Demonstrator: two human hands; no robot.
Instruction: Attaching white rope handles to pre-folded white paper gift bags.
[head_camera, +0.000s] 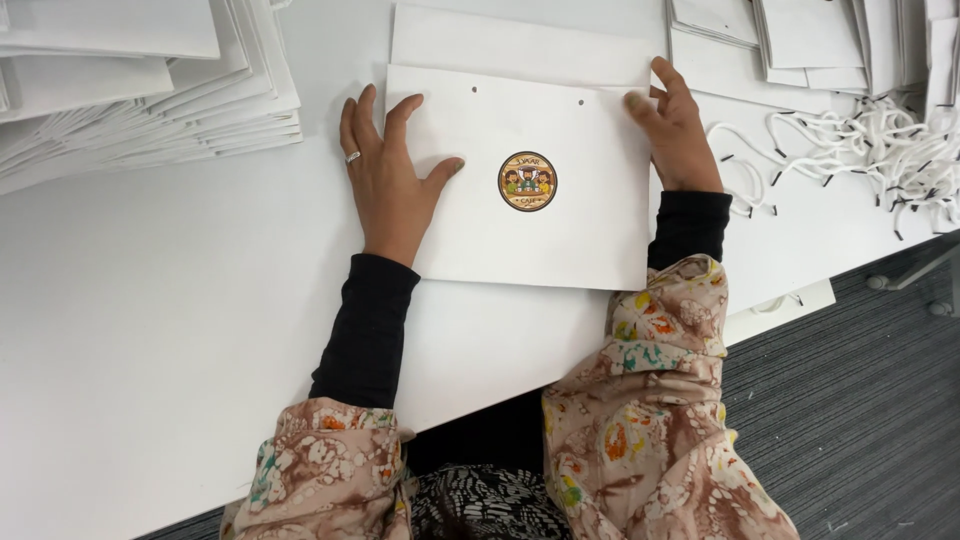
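Stacks on the left: a big pile of flat white paper bags lies on the far left of the white surface. The pile leans and fans out, one bag on top of the next.

Left hand: the left hand lies flat and open. The fingers are spread and there is a ring on one finger. The palm sits on the left edge of the bag in the middle. The thumb points in toward the sticker. It presses down and does not grip anything.

Bag in the middle: a flat white paper bag lies on the surface right in front of the person, between the two hands. It has two small holes near its top edge. A white flap or a second sheet sticks out behind its top.

Sticker: a round brown sticker sits in the middle of the bag. It has a small cartoon picture on it.

Right hand: the right hand rests on the top right corner of the bag. The fingers curl over the edge there. It is hard to tell if it pinches the paper or only presses on it.

Sleeves: both arms have black sleeves under a flowery brown top.

Right side: more white bags are stacked at the top right. Beside them lies a heap of white cords with black tips.

Floor: grey carpet shows at the bottom right.
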